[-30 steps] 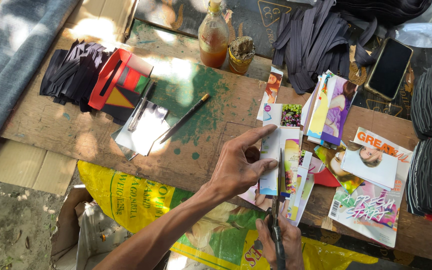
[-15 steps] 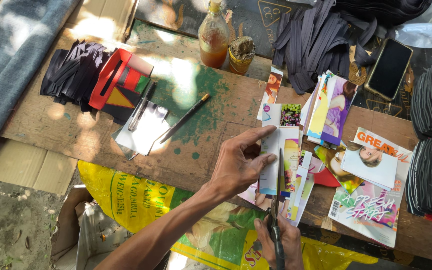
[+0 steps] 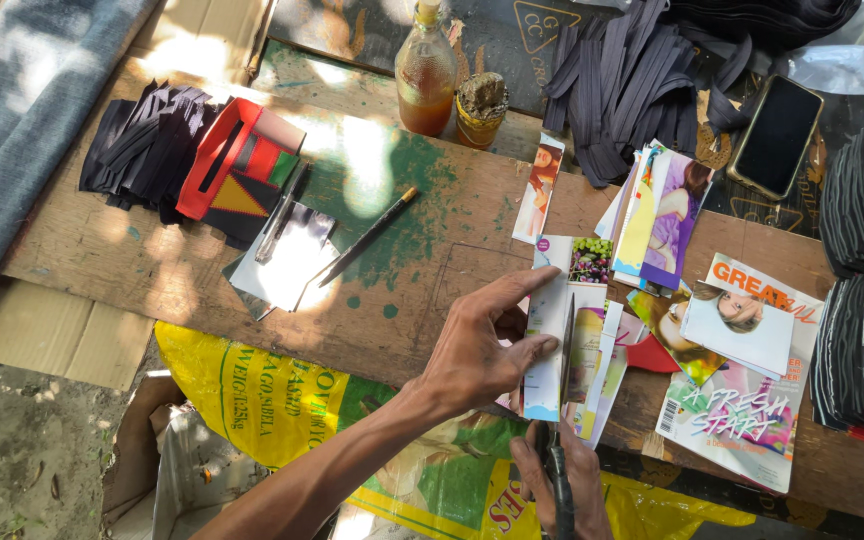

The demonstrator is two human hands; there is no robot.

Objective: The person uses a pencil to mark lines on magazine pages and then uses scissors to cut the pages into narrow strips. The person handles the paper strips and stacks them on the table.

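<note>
The left hand now lies flatter on the paper strip, fingers stretched further across it. The scissors blade beside the fingertips reaches higher along the strip's edge.

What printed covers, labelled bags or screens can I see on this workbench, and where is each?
Phone: top right, dark rectangular screen, blank.
Magazine cover: lower right, glossy sheet, pink and white.
Yellow sack: below the bench edge, woven, yellow with red and green print.
Bottle: top centre, clear with amber liquid; no label discernible.
Paper strip: under the left hand, long, white and blue.
Scissors: in the right hand, dark blades cutting beside the strip.
</note>
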